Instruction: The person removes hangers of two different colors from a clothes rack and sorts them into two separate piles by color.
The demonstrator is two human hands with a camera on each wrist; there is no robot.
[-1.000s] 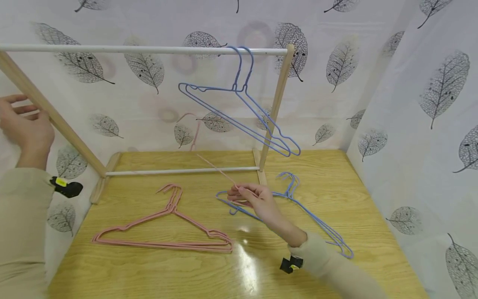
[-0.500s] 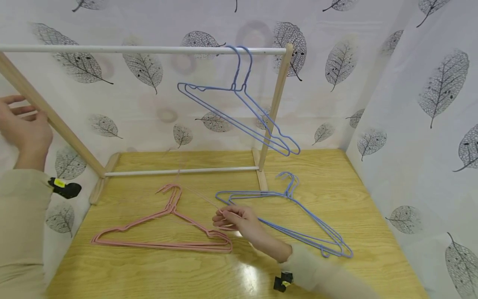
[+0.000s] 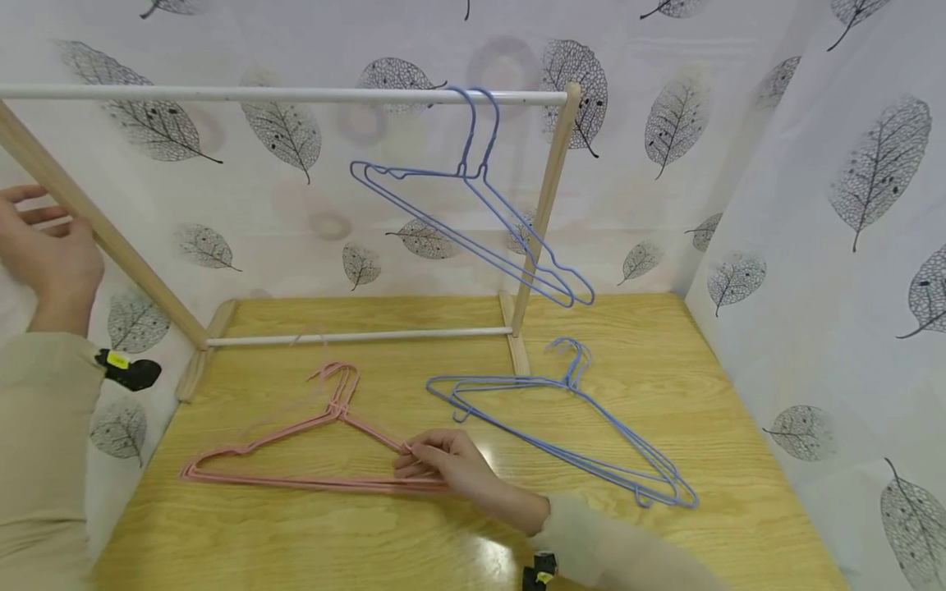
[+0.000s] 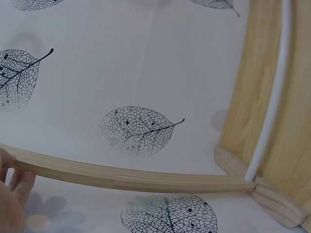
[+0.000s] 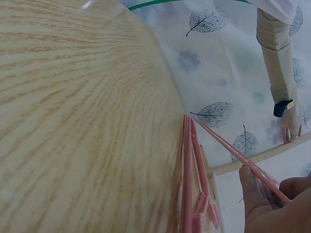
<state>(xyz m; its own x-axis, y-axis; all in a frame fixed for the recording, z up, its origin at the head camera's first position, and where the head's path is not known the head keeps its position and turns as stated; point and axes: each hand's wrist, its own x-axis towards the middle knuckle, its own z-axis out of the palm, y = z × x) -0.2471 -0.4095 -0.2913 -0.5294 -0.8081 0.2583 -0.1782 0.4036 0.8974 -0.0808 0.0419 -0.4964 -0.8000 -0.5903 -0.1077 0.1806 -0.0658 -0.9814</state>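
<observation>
My right hand (image 3: pixel 451 468) pinches a thin pink hanger (image 5: pixel 262 177) between thumb and fingers, at the right end of a stack of pink hangers (image 3: pixel 296 483) on the table. The held hanger looks faint and blurred in the head view, its hook just above the stack's hooks. Over at the far left, my left hand (image 3: pixel 52 254) holds the slanted wooden post (image 4: pixel 112 177) of a rack, thumb and fingers about it; part of this hand is cut off in the left wrist view. Two blue hangers (image 3: pixel 473 234) hang from the rack's white top bar (image 3: pixel 296 96).
Several blue hangers (image 3: pixel 591 468) lie stacked on the wooden table (image 3: pixel 355 550), right of the pink ones. The rack's right post (image 3: pixel 545 205) and white lower bar (image 3: pixel 362 337) stand behind them. Leaf-printed curtains (image 3: pixel 776 189) surround the table.
My right hand has moved left and down with the pink hanger, from over the blue stack to the pink stack. My left hand stays at the post.
</observation>
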